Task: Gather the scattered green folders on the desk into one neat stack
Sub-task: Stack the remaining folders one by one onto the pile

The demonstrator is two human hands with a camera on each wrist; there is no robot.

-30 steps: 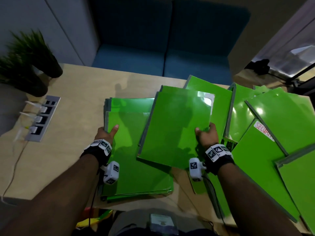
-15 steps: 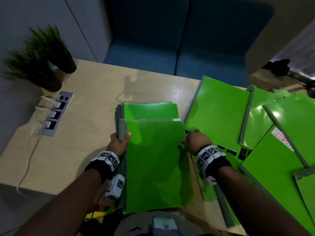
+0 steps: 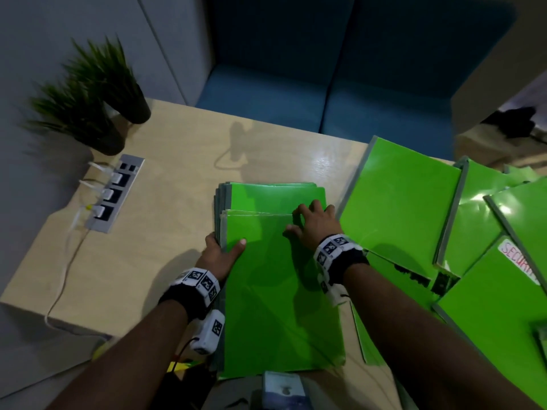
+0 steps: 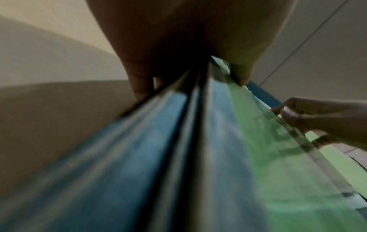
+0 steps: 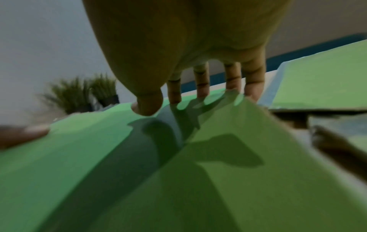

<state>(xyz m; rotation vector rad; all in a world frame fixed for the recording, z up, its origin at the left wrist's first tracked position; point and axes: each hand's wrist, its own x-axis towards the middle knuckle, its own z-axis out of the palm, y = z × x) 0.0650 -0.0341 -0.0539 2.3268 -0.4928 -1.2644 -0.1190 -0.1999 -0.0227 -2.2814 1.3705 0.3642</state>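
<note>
A stack of green folders (image 3: pixel 275 306) lies on the desk (image 3: pixel 165 232) right in front of me. Its top folder sits a little nearer to me than the ones under it (image 3: pixel 275 196). My left hand (image 3: pixel 226 251) grips the stack's left edge, thumb on top and fingers at the side; the left wrist view shows the grey spines (image 4: pixel 178 141) between thumb and fingers. My right hand (image 3: pixel 310 223) rests on the top folder's far right corner, its fingertips (image 5: pixel 174 97) spread and touching the cover. Several more green folders (image 3: pixel 399 208) lie overlapped to the right.
One loose folder at the right bears a white label (image 3: pixel 518 261) with red letters. Two potted plants (image 3: pixel 88 108) and a socket strip (image 3: pixel 114 196) with white plugs and a trailing cable stand at the desk's left. A blue sofa (image 3: pixel 325 84) is behind the desk.
The folder my right hand carried from the right now lies on top of the stack. That hand has slid from its right edge to its far right corner. My left hand stays on the left edge.
</note>
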